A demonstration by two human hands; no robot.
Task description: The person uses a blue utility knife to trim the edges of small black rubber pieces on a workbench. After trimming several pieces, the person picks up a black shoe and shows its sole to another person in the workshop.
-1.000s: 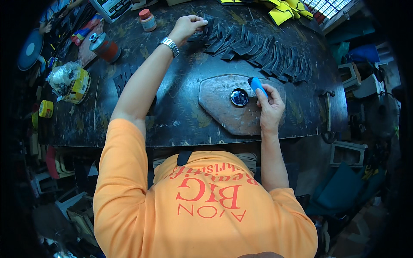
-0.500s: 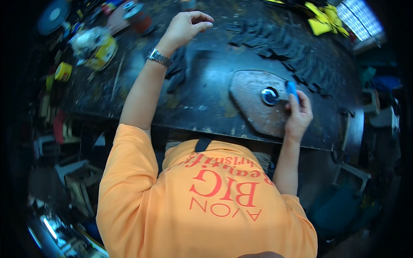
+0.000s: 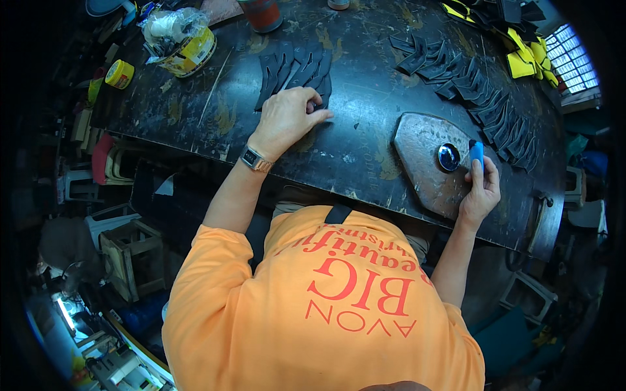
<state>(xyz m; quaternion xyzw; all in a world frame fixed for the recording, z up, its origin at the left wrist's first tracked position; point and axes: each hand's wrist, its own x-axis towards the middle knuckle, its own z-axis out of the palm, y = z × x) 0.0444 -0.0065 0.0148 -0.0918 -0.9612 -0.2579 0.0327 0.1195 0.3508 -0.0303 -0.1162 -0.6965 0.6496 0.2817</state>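
The pile of flat black pieces [image 3: 277,68] lies on the table [image 3: 355,130], partly covered by the left hand [image 3: 285,119]. The left fingers are curled, thumb extended; whether they grip a piece cannot be determined. The right hand [image 3: 481,194] grips a blue tool [image 3: 477,155], dark end uppermost, beside a round dish [image 3: 448,157] on a brown board [image 3: 420,146]. Overlapping black pieces [image 3: 473,91] form a row beyond the board. The upper edge cuts off a red can [image 3: 263,16]. The tabletop is dark and scuffed. A wooden stool [image 3: 134,254] stands at lower left; the outer margins are too dim to resolve.
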